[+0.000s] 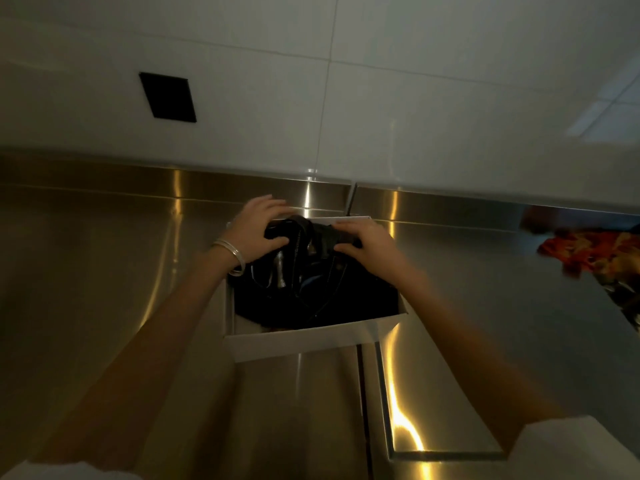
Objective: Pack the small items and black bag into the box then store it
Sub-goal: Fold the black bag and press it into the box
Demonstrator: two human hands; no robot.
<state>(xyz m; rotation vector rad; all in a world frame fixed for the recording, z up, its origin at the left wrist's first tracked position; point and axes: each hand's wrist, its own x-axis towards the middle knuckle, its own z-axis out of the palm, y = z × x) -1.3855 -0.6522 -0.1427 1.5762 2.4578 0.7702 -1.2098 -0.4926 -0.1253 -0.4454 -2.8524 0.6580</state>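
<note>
From my head view, the white box [298,344] sits open on the steel counter [104,271], close to the raised back edge below the tiled wall [381,98]. The black bag [311,292] lies inside the box and fills most of it, its straps and a shiny fitting showing on top; its far end bunches up above the box's rear rim. I see my left hand [258,225], with silver bangles [232,254] on the wrist, curled over that bunched end at the left, fingers spread across the far side and thumb pressed on the near side, so the bag is gripped between them. My right hand [363,239] holds the same bunched end at the right, fingers together along the top and thumb underneath, pinching the fabric. Anything under the bag is too dark for me to make out. A black rectangle [168,97] is set in the wall at upper left. A red and orange patterned thing [588,252] lies on the counter at the far right, well apart from the box.
</note>
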